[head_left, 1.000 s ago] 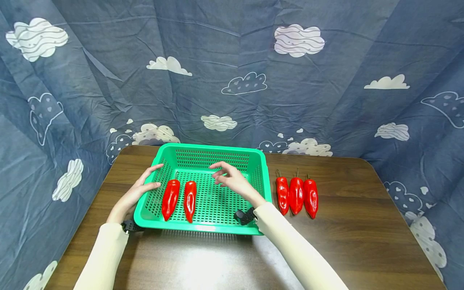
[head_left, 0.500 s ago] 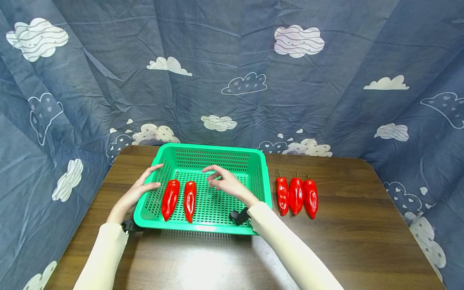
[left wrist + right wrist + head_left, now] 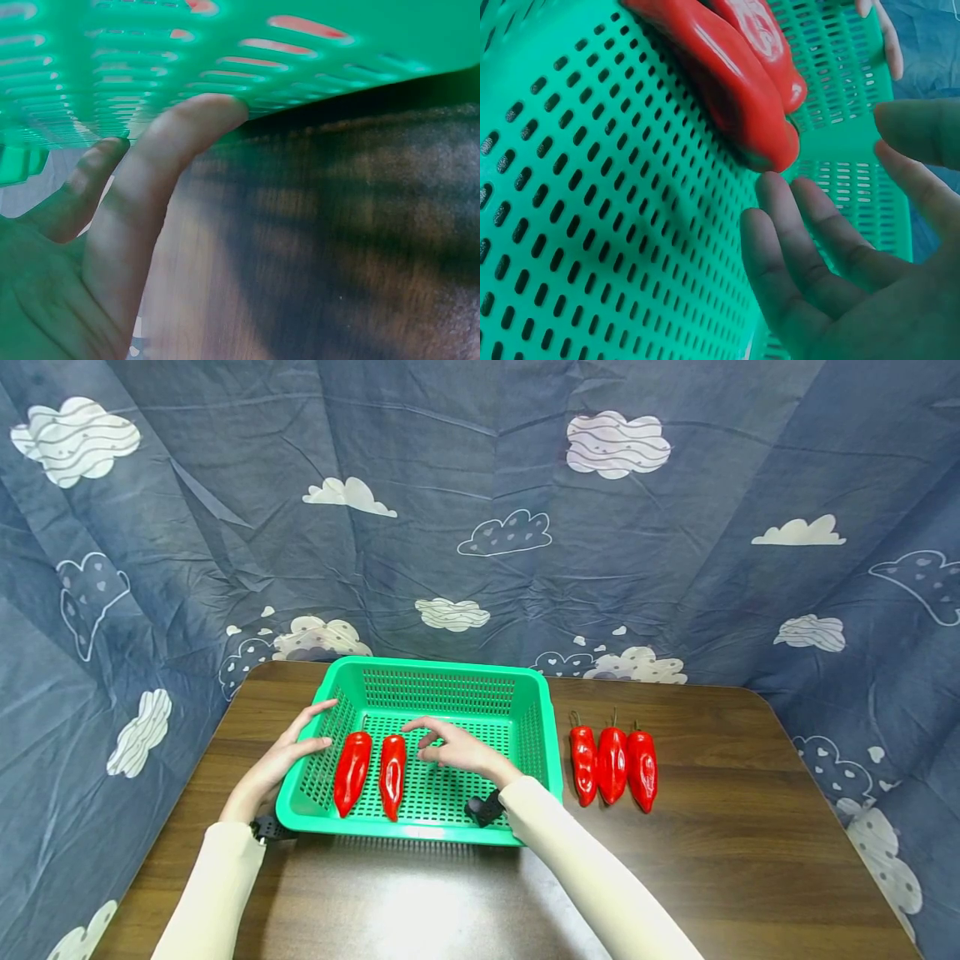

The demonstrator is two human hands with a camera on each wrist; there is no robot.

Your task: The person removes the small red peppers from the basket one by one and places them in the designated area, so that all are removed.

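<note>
Two long glossy red peppers (image 3: 352,774) lie inside the rectangular green plastic basket (image 3: 420,832), three matching peppers (image 3: 612,766) right of it, my empty right hand (image 3: 459,749) loosely bent within, my left hand (image 3: 279,762) spread against its side.

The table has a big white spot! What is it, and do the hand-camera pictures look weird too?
Head view: glare, light bouncing off the table, in front of the green basket; left wrist view: dark shadows across the table, a green tint on the left hand; right wrist view: the right hand looks dim, with a pale shine along the nearest red pepper.
</note>
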